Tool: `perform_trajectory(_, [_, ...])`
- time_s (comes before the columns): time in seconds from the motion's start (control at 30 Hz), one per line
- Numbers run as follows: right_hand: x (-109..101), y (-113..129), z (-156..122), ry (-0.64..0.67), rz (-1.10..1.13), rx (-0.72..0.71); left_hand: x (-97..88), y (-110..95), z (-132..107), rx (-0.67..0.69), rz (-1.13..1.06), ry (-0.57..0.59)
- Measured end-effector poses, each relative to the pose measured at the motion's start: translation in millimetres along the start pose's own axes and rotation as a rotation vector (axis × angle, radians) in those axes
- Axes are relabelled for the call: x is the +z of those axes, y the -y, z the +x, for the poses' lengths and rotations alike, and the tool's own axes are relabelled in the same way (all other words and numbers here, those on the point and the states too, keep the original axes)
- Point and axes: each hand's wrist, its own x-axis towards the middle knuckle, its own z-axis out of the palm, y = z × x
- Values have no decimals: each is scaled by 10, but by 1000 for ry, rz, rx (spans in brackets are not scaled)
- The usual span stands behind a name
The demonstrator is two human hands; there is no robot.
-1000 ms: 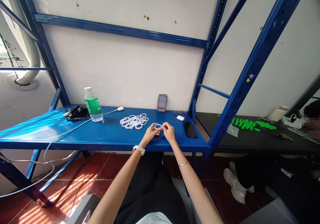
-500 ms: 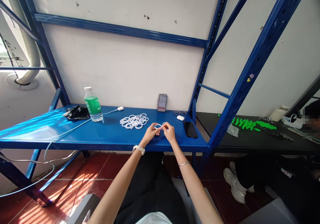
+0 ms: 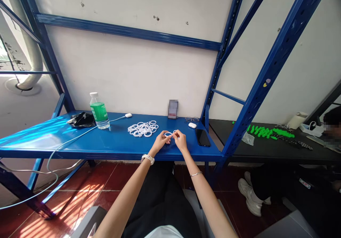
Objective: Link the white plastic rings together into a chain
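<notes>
A small white ring [image 3: 168,134] is pinched between my two hands above the front part of the blue table [image 3: 117,145]. My left hand [image 3: 160,141] grips its left side with closed fingers. On the other side, my right hand [image 3: 180,140] holds it between thumb and fingertips; a bit of white also shows just above those fingertips. Left of my hands lies a loose pile of white rings [image 3: 143,128], overlapping one another. The fingers hide part of the held ring, so its finer details cannot be made out.
A water bottle [image 3: 99,112] stands at the left beside a black plastic bag [image 3: 81,120]. A white cable [image 3: 80,136] crosses the table. Right of my hands lie a dark phone [image 3: 203,138], a white case [image 3: 192,125] and glasses [image 3: 191,119]. Another person sits at the black table [image 3: 269,153].
</notes>
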Motion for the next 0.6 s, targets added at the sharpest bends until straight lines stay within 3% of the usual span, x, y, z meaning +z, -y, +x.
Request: perform_trajectory(0.6, [25, 16, -2, -19, -57, 27, 26, -40, -6, -31, -56, -30])
